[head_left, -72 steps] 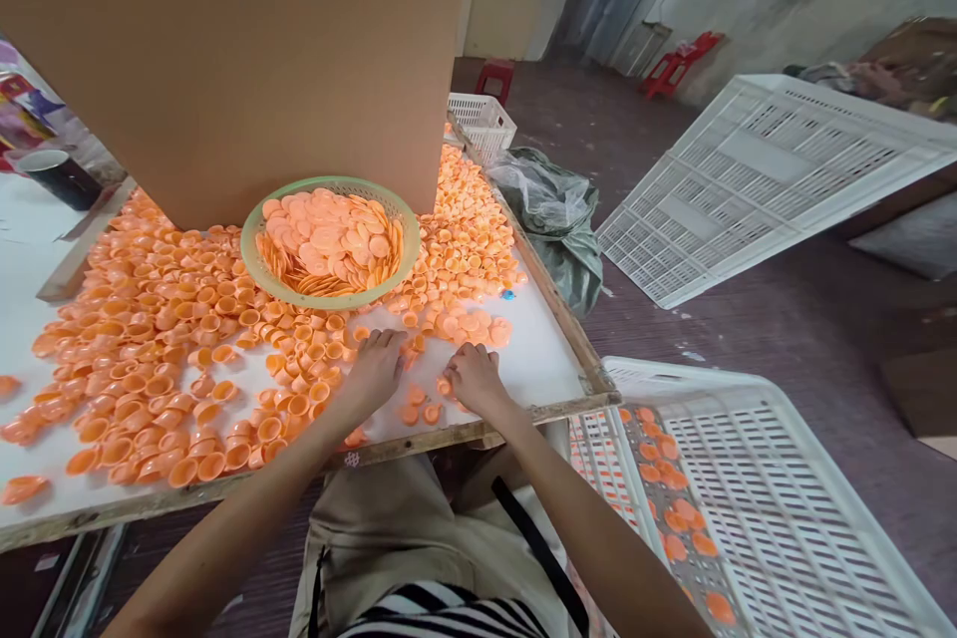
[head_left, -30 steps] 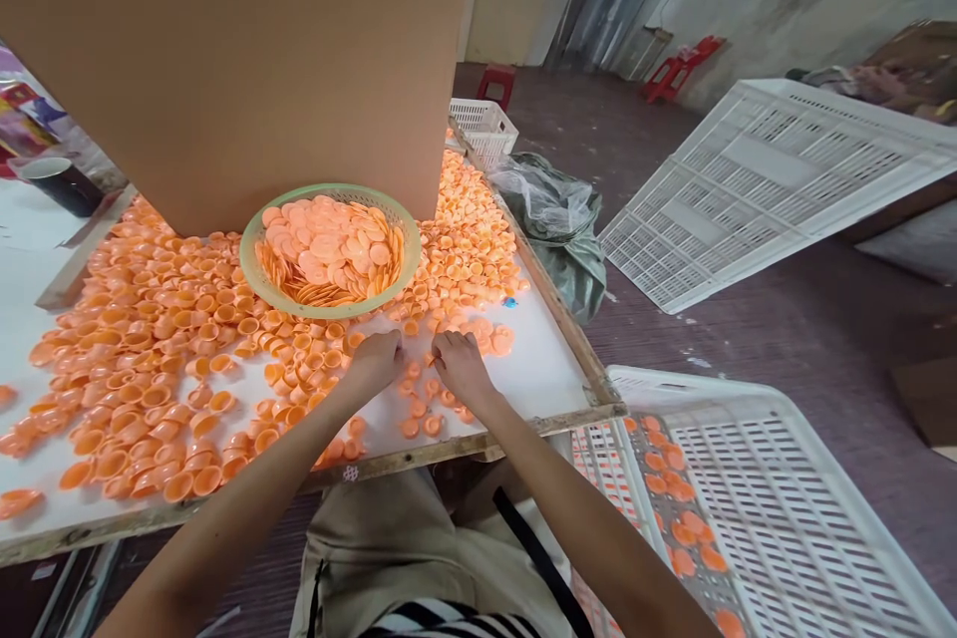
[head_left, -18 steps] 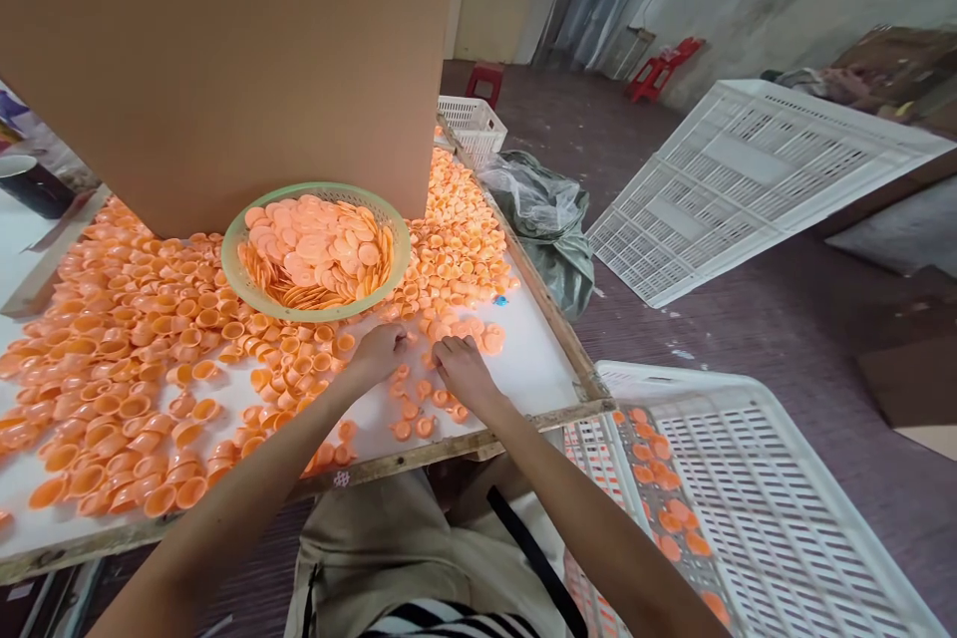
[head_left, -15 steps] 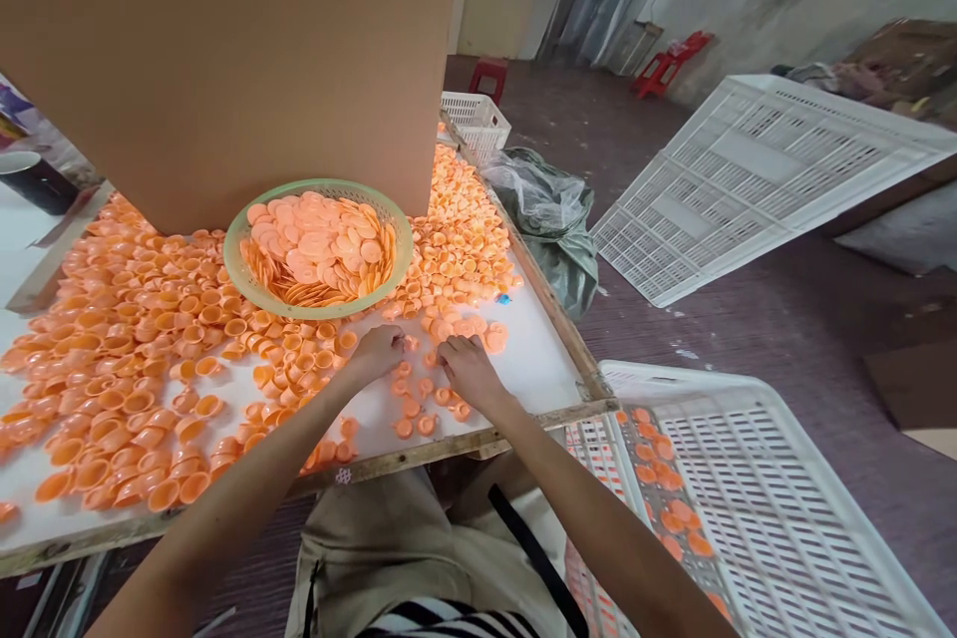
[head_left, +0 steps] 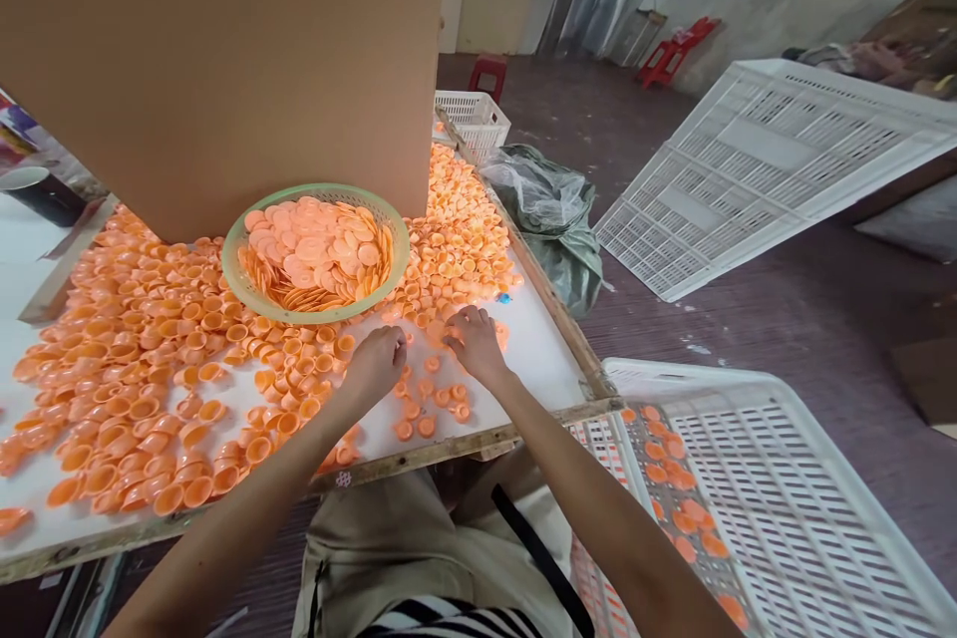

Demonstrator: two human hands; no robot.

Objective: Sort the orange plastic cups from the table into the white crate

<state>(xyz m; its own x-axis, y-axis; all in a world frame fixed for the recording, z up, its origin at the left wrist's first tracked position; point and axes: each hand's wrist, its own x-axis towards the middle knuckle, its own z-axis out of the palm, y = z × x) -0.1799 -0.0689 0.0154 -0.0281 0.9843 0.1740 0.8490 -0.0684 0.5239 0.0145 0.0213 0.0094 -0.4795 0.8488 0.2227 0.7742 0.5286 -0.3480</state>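
My left hand (head_left: pixel 378 361) is closed just above the white table in front of the basket, its thumb and fingers pressed together. What it holds, if anything, is hidden. My right hand (head_left: pixel 477 343) bends over a small group of flat orange discs (head_left: pixel 502 335), fingers curled down and touching them. Its fingertips are mostly covered, so a grip on a disc cannot be made out. Between and below my hands lie several small assembled-looking orange caps (head_left: pixel 426 426). A green-rimmed basket (head_left: pixel 329 315) full of orange discs stands behind my hands.
Heaps of orange cup-shaped caps (head_left: pixel 142 409) cover the left and back of the table. A big cardboard box (head_left: pixel 246 70) stands behind the basket. Right of the wooden table edge (head_left: pixel 553 314) are a green sack (head_left: pixel 560 259), a white crate (head_left: pixel 793 478) with orange pieces, and another crate (head_left: pixel 748 179).
My right hand has moved up and right, from the small caps onto the flat discs. My left hand stays nearly in place, turned slightly. More caps show between the hands.
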